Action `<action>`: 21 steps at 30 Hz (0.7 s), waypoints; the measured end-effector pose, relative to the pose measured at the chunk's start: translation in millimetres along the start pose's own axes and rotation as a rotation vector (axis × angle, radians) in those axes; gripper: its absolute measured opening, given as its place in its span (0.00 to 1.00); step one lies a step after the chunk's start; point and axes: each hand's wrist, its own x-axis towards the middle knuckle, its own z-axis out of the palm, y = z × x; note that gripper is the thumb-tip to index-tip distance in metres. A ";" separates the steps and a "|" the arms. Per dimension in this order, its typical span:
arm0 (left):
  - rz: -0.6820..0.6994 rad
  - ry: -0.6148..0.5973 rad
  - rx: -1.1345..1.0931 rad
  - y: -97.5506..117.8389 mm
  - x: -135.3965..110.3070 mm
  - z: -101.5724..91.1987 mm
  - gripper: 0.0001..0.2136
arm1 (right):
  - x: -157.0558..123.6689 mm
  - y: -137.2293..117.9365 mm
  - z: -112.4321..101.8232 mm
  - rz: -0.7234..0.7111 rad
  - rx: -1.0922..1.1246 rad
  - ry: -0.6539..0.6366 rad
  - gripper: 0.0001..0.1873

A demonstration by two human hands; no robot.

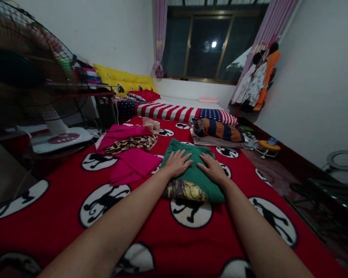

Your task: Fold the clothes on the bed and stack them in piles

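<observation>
A folded green T-shirt (191, 170) with a dark and yellow print on its near part lies on the red blanket (150, 231) patterned with white ovals and black figures. My left hand (178, 164) rests flat on the shirt's left side, fingers spread. Across from it, my right hand (213, 168) lies flat on the right side, its fingers apart too. Neither hand grips the cloth; both palms press down on it.
Left of the shirt lie magenta clothes (133, 166) and a brown patterned cloth (133, 143). Behind it to the right is a pile with a striped orange and navy garment (217, 129). A fan (58, 135) stands at left, a yellow stool (269, 145) at right.
</observation>
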 end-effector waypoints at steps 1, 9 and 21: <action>0.004 0.002 -0.001 -0.6 0.2 0.6 0.26 | 0.0 0.4 0.2 -0.003 0.004 0.001 0.28; 0.034 0.411 -0.131 7.6 -5.4 -10.4 0.23 | -8.2 -21.2 -10.6 0.001 -0.021 0.200 0.26; -0.118 0.234 0.078 -10.4 -5.6 -2.8 0.28 | -13.9 -35.7 -2.7 -0.125 -0.157 0.023 0.33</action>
